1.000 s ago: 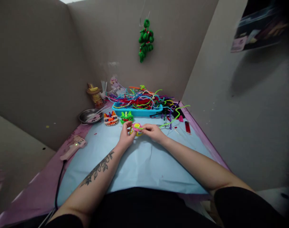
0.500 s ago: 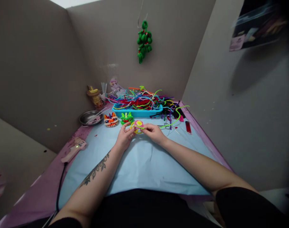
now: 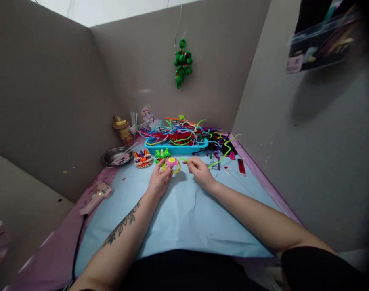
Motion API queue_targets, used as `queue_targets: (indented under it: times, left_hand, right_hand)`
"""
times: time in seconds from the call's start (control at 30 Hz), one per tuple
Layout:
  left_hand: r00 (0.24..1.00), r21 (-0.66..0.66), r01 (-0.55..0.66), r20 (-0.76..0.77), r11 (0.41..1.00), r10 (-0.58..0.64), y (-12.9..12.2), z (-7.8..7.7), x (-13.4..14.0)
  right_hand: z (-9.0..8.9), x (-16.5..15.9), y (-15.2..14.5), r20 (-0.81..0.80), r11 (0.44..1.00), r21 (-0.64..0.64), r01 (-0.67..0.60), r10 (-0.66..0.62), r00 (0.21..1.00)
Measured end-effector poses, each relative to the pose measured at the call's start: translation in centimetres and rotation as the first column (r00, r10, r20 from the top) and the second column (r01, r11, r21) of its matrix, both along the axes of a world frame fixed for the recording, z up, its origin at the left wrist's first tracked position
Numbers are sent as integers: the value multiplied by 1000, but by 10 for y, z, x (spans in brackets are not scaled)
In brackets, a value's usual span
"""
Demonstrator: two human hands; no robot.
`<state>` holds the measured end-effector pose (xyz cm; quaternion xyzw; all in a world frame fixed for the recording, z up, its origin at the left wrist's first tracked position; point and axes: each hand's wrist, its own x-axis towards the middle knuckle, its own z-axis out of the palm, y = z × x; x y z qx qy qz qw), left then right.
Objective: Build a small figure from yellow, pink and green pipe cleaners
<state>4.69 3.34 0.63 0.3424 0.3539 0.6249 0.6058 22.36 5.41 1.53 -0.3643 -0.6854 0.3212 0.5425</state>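
Observation:
My left hand (image 3: 160,176) pinches a pink and yellow pipe-cleaner piece (image 3: 171,162) with a yellow loop hanging to its right side. In my right hand (image 3: 200,171) is a lime-green pipe cleaner (image 3: 226,151); a short tip pokes out toward the left and the long bent part trails off to the right. A small gap separates that tip from the pink piece. Just behind my left hand sits a green pipe-cleaner creature head (image 3: 162,154), partly covered by my fingers. To its left stands an orange and cream one (image 3: 143,158).
A blue tray (image 3: 178,150) heaped with colourful pipe cleaners stands at the back. On the left are a metal bowl (image 3: 107,157), a pink glue gun (image 3: 96,199) with its cord, and a cup (image 3: 123,131). Scissors (image 3: 214,165) and a red item (image 3: 241,166) lie right.
My right hand has moved a little away from the pink and yellow piece, taking the green pipe cleaner's tip with it. The whole view has tipped upward slightly.

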Motion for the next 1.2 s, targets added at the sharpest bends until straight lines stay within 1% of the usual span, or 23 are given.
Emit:
queue_targets:
  times: [0.03, 0.1, 0.27, 0.37, 0.47, 0.6, 0.73, 0.9, 1.07, 1.2]
  left_hand:
    - [1000, 0, 4, 3, 1000, -4, 0, 0, -1]
    - [1000, 4, 25, 4, 1000, -25, 0, 0, -3]
    - [996, 12, 81, 32, 997, -81, -1, 2, -5]
    - [991, 17, 112, 66, 994, -113, -2, 4, -5]
    - [988, 34, 127, 82, 991, -130, -4, 7, -4]
    - [992, 45, 106, 70, 993, -108, -5, 8, -2]
    - [996, 59, 81, 34, 995, -83, -6, 6, 0]
    - [998, 81, 36, 40, 996, -39, -4, 3, 0]
    - [996, 52, 18, 89, 998, -23, -4, 5, 0]
    - [991, 16, 34, 125, 999, -36, -4, 4, 0]
  right_hand:
    - [0, 1, 1, -6, 999, -21, 24, -24, 1000]
    - [-2, 4, 4, -26, 998, -61, 31, -33, 999]
    - [-4, 4, 4, -80, 995, -94, -45, 37, 996]
    - [-2, 2, 1, -41, 991, -99, -89, 85, 995]
    - [-1, 0, -2, 29, 992, -74, -107, 109, 994]
    - [-2, -4, -3, 62, 991, -79, -104, 109, 992]
    - [-2, -8, -6, 96, 991, -78, -107, 115, 989]
    - [-2, -10, -8, 137, 995, -14, -98, 99, 986]
    - [-2, -11, -9, 193, 994, 71, -82, 67, 979]
    - [-3, -11, -10, 214, 992, 120, -46, 20, 977]
